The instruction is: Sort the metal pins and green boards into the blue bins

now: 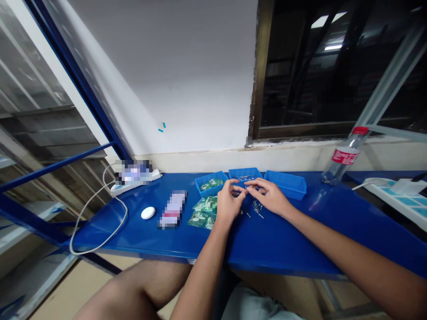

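Note:
My left hand (229,202) and my right hand (269,196) meet over the blue table, fingertips pinched together. Whatever small thing they hold between them is too small to make out. Under and beside my right hand lie several thin metal pin-like pieces (257,210). Just left of my left hand are clear packets with green and white contents (202,218). Behind the hands stand three blue bins: the left bin (199,186) holds more such packets, the middle bin (246,171) has thin metal pieces, and the right bin (289,186) shows no contents.
A white oval object (148,213) and a pixelated flat rectangular item (173,209) lie to the left. A power strip (136,183) with a looping white cable (100,246) sits at the back left. A red-capped plastic bottle (345,156) stands back right, near another power strip (396,200).

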`<action>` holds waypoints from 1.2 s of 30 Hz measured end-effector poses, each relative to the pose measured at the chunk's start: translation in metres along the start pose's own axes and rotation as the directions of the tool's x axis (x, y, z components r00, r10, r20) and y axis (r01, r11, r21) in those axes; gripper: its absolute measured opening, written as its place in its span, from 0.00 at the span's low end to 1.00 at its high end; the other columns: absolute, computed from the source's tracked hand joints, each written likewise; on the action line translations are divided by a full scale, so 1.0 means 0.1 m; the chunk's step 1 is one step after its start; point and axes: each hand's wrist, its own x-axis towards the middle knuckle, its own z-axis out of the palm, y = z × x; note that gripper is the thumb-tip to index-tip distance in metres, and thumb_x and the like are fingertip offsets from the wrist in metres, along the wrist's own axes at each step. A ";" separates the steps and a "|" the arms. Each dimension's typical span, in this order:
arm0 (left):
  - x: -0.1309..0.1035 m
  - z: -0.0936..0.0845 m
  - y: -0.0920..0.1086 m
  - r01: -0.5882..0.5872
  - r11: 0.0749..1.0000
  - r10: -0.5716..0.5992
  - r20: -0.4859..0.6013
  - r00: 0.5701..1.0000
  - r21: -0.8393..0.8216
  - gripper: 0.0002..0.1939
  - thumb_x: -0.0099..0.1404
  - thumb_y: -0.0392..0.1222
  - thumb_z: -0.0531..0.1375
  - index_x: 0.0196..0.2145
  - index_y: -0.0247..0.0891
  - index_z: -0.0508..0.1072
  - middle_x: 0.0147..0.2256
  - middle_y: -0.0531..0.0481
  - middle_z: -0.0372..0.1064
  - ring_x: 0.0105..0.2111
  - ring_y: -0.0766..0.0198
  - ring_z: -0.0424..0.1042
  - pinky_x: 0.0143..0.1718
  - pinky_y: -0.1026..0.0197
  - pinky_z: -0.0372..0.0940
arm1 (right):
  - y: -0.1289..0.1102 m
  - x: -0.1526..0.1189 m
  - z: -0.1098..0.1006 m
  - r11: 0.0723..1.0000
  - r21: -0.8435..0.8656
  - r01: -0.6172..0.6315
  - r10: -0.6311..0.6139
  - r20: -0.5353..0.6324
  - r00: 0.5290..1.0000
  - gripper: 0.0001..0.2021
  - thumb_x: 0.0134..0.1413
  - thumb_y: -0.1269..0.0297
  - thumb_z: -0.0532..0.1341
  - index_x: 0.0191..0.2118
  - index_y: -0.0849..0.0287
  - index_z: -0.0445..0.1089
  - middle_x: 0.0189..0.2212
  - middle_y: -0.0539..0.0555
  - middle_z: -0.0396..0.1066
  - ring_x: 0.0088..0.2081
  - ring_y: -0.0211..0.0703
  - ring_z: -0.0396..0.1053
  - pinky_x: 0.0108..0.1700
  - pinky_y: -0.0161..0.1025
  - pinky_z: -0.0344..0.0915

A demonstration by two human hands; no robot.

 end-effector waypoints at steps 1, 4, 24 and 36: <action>0.00 0.00 0.01 -0.017 0.999 0.016 0.014 1.000 0.038 0.18 0.65 0.34 0.66 0.52 0.43 0.71 0.37 0.52 0.81 0.36 0.62 0.79 0.43 0.61 0.72 | 0.00 0.00 0.00 1.000 0.001 0.003 -0.004 0.010 1.000 0.13 0.67 0.53 0.62 0.47 0.52 0.80 0.41 0.56 0.77 0.36 0.46 0.75 0.33 0.40 0.71; -0.01 0.00 0.01 -0.059 0.992 0.055 0.039 0.998 0.116 0.20 0.64 0.33 0.67 0.52 0.44 0.73 0.38 0.53 0.81 0.37 0.61 0.79 0.45 0.59 0.72 | 0.03 0.01 -0.01 1.000 -0.021 0.017 -0.016 0.041 0.999 0.13 0.66 0.52 0.63 0.41 0.53 0.81 0.40 0.55 0.78 0.35 0.45 0.75 0.33 0.41 0.71; 0.03 0.03 -0.09 0.095 0.957 -0.103 -0.015 0.995 -0.272 0.08 0.63 0.34 0.68 0.38 0.37 0.72 0.38 0.45 0.81 0.39 0.61 0.82 0.43 0.61 0.75 | -0.02 -0.01 0.01 0.999 -0.026 -0.030 0.030 -0.017 0.999 0.09 0.64 0.55 0.65 0.41 0.54 0.79 0.39 0.54 0.82 0.38 0.48 0.79 0.41 0.44 0.76; 0.01 0.04 -0.10 0.055 0.988 -0.050 0.041 0.998 -0.146 0.11 0.63 0.36 0.70 0.38 0.39 0.70 0.36 0.48 0.80 0.36 0.63 0.81 0.41 0.62 0.74 | 0.04 0.00 -0.01 0.997 0.000 -0.073 0.073 0.020 0.997 0.08 0.65 0.58 0.62 0.38 0.55 0.75 0.34 0.53 0.78 0.35 0.46 0.75 0.36 0.40 0.70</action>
